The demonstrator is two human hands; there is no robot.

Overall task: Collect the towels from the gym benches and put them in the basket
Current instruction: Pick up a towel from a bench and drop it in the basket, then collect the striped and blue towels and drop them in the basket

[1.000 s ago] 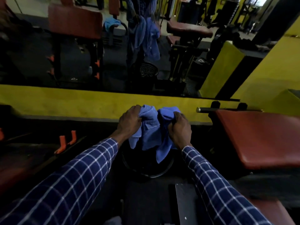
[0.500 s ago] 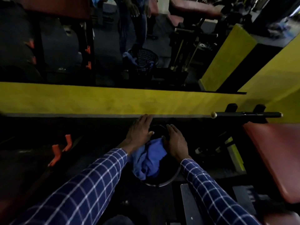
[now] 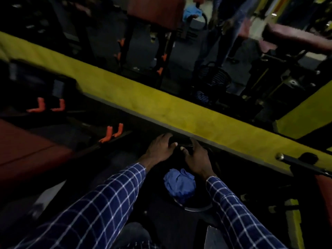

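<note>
Blue towel bunched up in the basket, no clear long axis; left hand and right hand open, empty, above the far rim.

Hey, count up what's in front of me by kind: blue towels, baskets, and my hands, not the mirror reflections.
Blue towels: 1, a bundle lying inside the basket.
Baskets: 1, dark, its rim showing below the towel.
Hands: 2, the left hand and the right hand, both open and empty above the basket's far side.
Total: 4
</note>
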